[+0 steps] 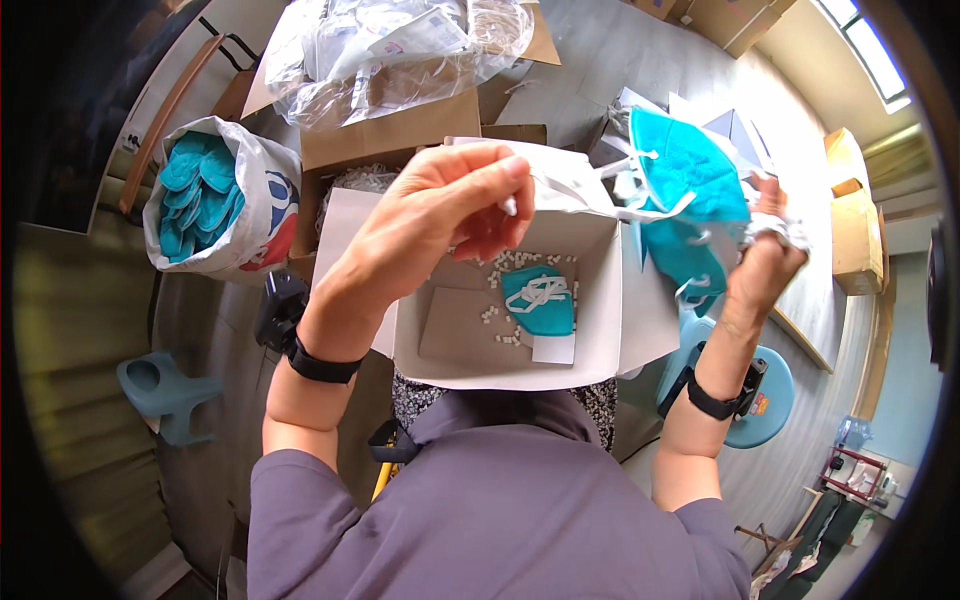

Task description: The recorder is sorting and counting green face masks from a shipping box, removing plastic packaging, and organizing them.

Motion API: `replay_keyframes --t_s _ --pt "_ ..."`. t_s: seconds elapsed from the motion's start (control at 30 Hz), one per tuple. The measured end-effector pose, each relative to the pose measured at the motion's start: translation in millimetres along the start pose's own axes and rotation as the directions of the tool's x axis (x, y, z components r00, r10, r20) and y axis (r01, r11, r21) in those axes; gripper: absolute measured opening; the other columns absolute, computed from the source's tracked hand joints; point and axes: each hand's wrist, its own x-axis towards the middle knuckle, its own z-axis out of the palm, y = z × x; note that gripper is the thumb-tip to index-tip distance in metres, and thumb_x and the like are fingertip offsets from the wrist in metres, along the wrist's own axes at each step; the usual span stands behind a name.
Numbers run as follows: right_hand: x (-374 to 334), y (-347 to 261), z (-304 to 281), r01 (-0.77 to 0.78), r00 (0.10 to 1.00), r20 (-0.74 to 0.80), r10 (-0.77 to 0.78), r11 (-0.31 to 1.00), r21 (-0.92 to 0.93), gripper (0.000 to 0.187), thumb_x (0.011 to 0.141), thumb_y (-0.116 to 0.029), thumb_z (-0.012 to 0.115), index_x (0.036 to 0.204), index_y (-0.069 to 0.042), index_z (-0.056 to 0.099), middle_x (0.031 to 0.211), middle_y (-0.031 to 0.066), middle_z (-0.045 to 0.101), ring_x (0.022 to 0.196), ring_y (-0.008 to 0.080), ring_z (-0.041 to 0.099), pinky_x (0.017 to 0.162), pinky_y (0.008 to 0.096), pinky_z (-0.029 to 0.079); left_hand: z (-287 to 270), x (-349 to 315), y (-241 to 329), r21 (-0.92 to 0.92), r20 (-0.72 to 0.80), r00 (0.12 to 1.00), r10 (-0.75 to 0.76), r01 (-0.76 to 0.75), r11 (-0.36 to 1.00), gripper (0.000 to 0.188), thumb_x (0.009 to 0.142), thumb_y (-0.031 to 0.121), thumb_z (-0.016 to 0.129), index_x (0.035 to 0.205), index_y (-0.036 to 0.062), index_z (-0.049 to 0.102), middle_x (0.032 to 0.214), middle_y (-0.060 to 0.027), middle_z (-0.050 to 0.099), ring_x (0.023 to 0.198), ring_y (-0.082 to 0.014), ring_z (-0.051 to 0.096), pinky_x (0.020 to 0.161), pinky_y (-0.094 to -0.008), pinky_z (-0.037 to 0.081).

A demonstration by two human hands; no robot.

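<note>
— What's the person wearing?
— A grey-purple top [500, 520] with short sleeves, ending above the elbows; forearms bare.
— Anything on the wrists?
— A black band [320, 364] on the left wrist, and a black band [712, 402] on the right, with a small black box fixed to it at the right side.

The grey floor [590, 60] carries cardboard boxes [400, 135], a white bag [255, 215] and 2 blue stools [160, 385].
</note>
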Motion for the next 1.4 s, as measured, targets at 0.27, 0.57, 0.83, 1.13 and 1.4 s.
replay_keyframes --t_s 0.27,0.57,0.83,1.13,1.4 --pt "-36 -63 16 0.003 0.663 0.731 -0.161 0.977 0.213 0.05 0.08 0.001 0.07 0.128 0.003 0.056 0.121 0.0151 0.063 0.097 0.019 0.063 0.085 0.0298 0.051 23 21 0 0.174 0.141 0.968 -0.208 0.182 0.968 0.036 0.102 0.032 0.052 0.081 0.0056 0.063 0.067 0.0011 0.057 0.055 -0.0024 0.047 0.049 -0.0178 0.036" --pt "-62 -36 36 -0.011 0.66 0.75 -0.039 0.998 0.061 0.009 0.084 -0.003 0.064 0.092 0.001 0.067 0.078 0.0129 0.066 0.066 0.0201 0.062 0.06 0.0326 0.048 31 23 -13 0.29 0.194 0.966 -0.173 0.112 0.951 0.036 0.102 0.031 0.054 0.085 0.0025 0.066 0.069 -0.0002 0.06 0.056 -0.0033 0.049 0.051 -0.0186 0.04" --pt "-67 -36 26 -0.763 0.471 0.864 0.181 0.575 0.295 0.043 0.097 -0.042 0.059 0.09 -0.002 0.071 0.058 -0.0034 0.046 0.052 0.004 0.033 0.05 0.0224 0.023 43 20 -33 0.027 0.217 0.961 -0.17 0.168 0.985 0.036 0.103 0.036 0.052 0.087 0.0063 0.062 0.068 0.0022 0.054 0.056 -0.0038 0.048 0.049 -0.0191 0.037" --pt "-53 -35 4 -0.725 0.518 0.811 0.271 -0.364 0.584 0.011 0.099 -0.011 0.049 0.089 -0.007 0.052 0.072 -0.0022 0.042 0.054 0.0067 0.033 0.049 0.0193 0.034 55 4 -30 0.12 0.23 0.966 -0.114 0.088 0.989 0.037 0.104 0.031 0.049 0.079 0.0054 0.055 0.065 0.004 0.048 0.056 -0.0038 0.043 0.051 -0.0213 0.035" --pt "-13 5 -41 -0.646 0.644 0.442 0.625 0.133 0.752 0.021 0.1 -0.016 0.05 0.08 -0.01 0.053 0.068 -0.0006 0.05 0.059 0.009 0.05 0.061 0.0233 0.048 33 -12 -30 0.51 0.253 0.967 -0.01 -0.124 0.851 0.022 0.097 0.016 0.056 0.085 -0.0012 0.058 0.066 -0.003 0.05 0.064 -0.0082 0.048 0.057 -0.0282 0.039"
